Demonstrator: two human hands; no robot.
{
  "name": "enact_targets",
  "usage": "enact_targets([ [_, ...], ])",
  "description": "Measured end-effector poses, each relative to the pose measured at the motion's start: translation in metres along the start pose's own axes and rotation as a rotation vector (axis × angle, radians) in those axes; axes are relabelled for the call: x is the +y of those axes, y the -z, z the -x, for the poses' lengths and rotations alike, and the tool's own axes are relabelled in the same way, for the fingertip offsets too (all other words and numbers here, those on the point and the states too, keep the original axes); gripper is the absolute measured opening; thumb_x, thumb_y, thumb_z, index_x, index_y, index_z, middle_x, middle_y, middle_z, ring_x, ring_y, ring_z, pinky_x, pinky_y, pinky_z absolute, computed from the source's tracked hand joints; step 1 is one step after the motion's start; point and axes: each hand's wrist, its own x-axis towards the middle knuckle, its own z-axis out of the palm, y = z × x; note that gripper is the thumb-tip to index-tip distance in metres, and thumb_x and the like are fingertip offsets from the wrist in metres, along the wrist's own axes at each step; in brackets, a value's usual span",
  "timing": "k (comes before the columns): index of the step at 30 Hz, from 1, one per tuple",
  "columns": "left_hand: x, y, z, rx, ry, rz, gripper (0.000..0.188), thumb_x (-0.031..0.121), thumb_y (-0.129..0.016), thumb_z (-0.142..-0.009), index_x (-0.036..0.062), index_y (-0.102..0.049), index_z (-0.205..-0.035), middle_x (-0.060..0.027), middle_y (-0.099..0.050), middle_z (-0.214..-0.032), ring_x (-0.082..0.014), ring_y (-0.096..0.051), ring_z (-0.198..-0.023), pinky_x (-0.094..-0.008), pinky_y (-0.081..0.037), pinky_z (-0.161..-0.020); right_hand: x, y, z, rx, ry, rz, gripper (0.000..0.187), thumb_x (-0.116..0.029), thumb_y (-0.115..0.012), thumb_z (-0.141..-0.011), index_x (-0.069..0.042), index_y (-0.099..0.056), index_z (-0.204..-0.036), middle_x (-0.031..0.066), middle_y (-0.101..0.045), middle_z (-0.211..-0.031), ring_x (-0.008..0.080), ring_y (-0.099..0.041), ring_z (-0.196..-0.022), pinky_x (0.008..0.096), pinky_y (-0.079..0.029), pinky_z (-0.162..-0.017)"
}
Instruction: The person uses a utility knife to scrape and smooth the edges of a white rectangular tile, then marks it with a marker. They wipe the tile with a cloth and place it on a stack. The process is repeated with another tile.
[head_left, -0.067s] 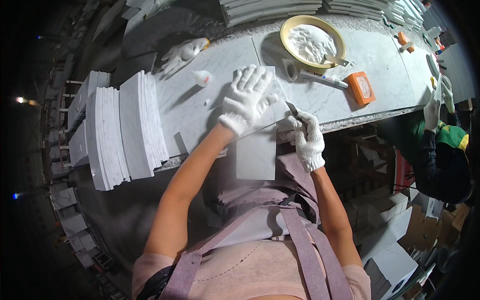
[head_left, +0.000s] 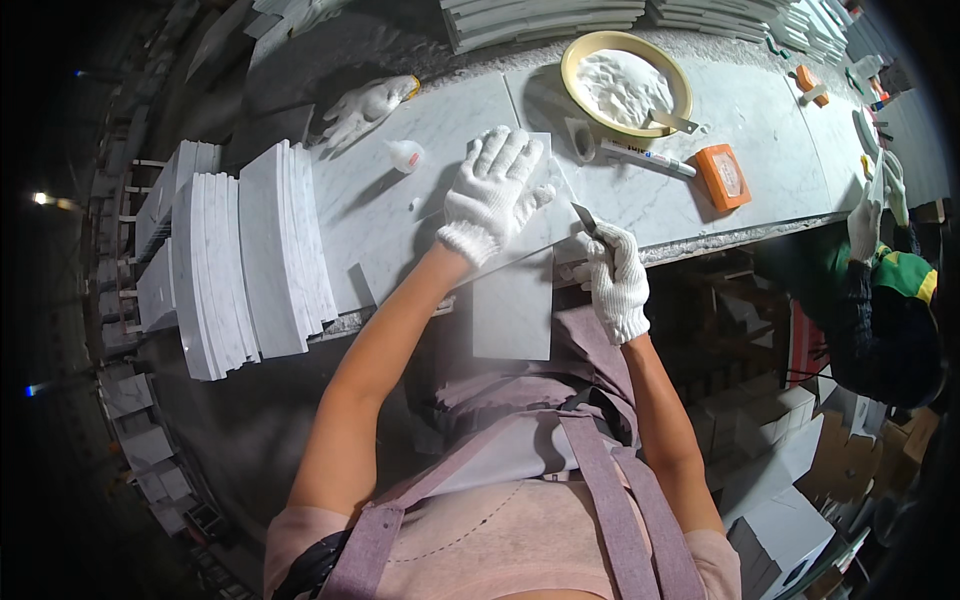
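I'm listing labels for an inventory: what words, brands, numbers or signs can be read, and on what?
White marker: dark lettering along its barrel, not quoted here.
Orange box: marking on its pale patch, too small to read.
White squeeze bottle: red marking, too small to read.

Left hand (head_left: 493, 195) flat, right hand (head_left: 616, 275) curled
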Motion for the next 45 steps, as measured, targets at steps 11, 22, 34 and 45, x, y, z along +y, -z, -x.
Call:
enact_targets([
  [11,0.013,0.009,0.005,-0.067,-0.085,-0.053,0.072,0.056,-0.055,-0.101,0.0057,-0.054,-0.153,-0.0191,-0.05,-0.16,-0.0412,-0.036,-0.154,-0.0544,-0.022,-0.128,0.001,0.017,0.011,0.295,-0.256,-0.167,0.026,-0.017,-0.06,-0.11,-0.002,-0.062,-0.131,0.0067,-0.071,-0.117,0.0095,-0.064,-0.091,0.0256,-0.057,-0.074],
  [22,0.038,0.035,0.028,0.13,-0.028,0.1,0.048,0.039,-0.074,-0.093,0.0129,-0.07,-0.134,-0.0091,-0.064,-0.141,-0.0321,-0.052,-0.14,-0.0511,-0.035,-0.122,-0.022,0.063,-0.006,0.33,-0.243,-0.351,0.041,-0.026,-0.067,-0.107,0.002,-0.062,-0.137,-0.0053,-0.057,-0.087,0.0026,-0.048,-0.071,0.0186,-0.04,-0.059],
  [34,0.054,0.026,0.05,0.183,0.007,0.103,0.036,0.018,-0.08,-0.076,0.0141,-0.078,-0.111,-0.0067,-0.067,-0.122,-0.0312,-0.059,-0.125,-0.0511,-0.05,-0.109,-0.038,0.04,-0.083,-0.031,-0.187,0.252,0.041,-0.013,-0.072,-0.101,-0.005,-0.068,-0.141,0.0064,-0.074,-0.127,0.0098,-0.066,-0.105,0.0258,-0.053,-0.096],
  [45,0.055,0.017,0.052,0.221,0.018,0.05,0.034,0.018,-0.079,-0.077,0.0151,-0.078,-0.112,-0.0055,-0.068,-0.123,-0.0308,-0.059,-0.125,-0.0511,-0.051,-0.109,-0.012,0.019,-0.13,-0.202,0.064,0.529,0.032,-0.003,-0.063,-0.103,-0.006,-0.072,-0.134,0.0087,-0.077,-0.12,0.014,-0.071,-0.111,0.0288,-0.055,-0.098],
])
